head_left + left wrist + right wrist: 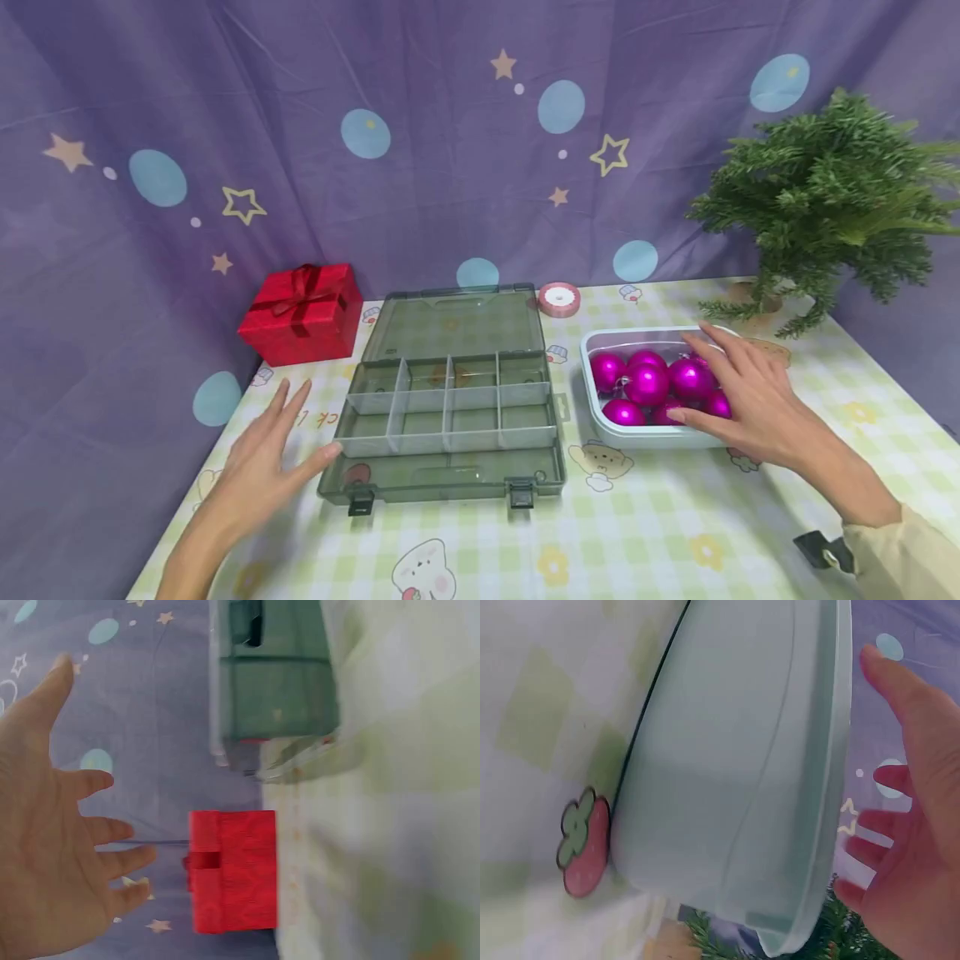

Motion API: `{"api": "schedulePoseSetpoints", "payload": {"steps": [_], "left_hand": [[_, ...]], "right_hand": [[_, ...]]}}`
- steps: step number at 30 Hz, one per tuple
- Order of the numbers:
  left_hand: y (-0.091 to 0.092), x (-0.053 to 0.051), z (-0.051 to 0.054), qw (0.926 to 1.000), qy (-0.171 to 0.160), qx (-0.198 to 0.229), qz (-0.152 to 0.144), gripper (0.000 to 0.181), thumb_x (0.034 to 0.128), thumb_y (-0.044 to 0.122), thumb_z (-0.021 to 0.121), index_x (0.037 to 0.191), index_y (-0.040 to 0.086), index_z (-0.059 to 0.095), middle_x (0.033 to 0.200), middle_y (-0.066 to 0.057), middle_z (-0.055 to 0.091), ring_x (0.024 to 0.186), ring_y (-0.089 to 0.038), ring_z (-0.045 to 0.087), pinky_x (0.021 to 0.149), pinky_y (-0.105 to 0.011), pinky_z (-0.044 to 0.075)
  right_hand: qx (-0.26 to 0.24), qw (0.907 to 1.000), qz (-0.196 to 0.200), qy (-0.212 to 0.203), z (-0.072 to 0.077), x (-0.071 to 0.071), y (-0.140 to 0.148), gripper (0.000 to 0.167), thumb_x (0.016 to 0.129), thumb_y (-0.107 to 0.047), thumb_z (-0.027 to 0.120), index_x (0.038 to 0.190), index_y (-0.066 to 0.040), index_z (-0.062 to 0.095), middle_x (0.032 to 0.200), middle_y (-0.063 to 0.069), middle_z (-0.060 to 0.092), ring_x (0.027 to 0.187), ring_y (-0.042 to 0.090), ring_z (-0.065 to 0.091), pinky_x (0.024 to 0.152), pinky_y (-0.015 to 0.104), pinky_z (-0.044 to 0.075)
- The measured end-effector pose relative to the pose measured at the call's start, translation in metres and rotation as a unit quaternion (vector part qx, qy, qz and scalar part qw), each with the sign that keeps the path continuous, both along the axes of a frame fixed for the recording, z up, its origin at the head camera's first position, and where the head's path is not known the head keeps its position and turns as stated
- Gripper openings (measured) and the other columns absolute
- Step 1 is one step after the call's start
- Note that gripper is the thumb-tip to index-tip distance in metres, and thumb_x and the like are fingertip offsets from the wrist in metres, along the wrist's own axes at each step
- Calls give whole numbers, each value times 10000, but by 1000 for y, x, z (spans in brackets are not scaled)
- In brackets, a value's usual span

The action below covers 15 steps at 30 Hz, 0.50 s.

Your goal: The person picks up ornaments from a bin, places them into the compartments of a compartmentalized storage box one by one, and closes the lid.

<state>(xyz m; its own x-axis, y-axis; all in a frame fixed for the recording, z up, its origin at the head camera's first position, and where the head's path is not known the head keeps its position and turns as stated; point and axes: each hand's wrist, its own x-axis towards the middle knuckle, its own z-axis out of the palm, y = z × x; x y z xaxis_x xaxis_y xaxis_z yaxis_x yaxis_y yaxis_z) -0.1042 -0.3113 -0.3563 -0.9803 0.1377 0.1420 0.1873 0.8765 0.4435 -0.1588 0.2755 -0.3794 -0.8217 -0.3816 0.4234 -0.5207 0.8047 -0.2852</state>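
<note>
Shiny magenta ball ornaments [647, 384] fill a pale blue plastic tub [626, 435] on the right of the table. Over the tub's right side hovers my right hand [757, 404], fingers spread and holding nothing. In the right wrist view the fingers are above the rim of the tub [727, 750]. A grey-green translucent divider box [450, 475] lies with its lid raised back in the middle, its compartments showing no contents. Just left of the box is my left hand [258, 467], fingers extended, thumb near the box's left edge. The left wrist view shows that hand [67, 847] holding nothing.
A red gift box [303, 321] with a ribbon stands at the back left. Behind the divider box lies a pink ribbon roll [559, 300]. A small artificial fir tree [832, 192] rises at the back right. A dark clip [821, 550] shows by the right sleeve.
</note>
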Motion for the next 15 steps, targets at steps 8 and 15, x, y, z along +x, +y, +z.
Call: {"api": "schedulePoseSetpoints", "payload": {"steps": [8,15], "left_hand": [[0,17,-23,9840,-1065,1411,236,880,977,435,733,1670,225,232,1645,-198,312,1409,-489,407,1026,-676,454],[-1,22,-36,9739,-1189,1936,12,846,962,321,776,1629,85,313,1590,-188,417,1394,-410,462,1078,-364,487]], "right_hand": [[-344,9974,557,289,-5,-12,-7,798,799,-262,912,1459,-9,542,1429,194,540,1269,466,509,921,704,434],[-284,9970,679,250,-5,-20,-13,694,799,-247,910,1389,-48,606,1353,156,604,1218,447,555,934,670,430]]}}
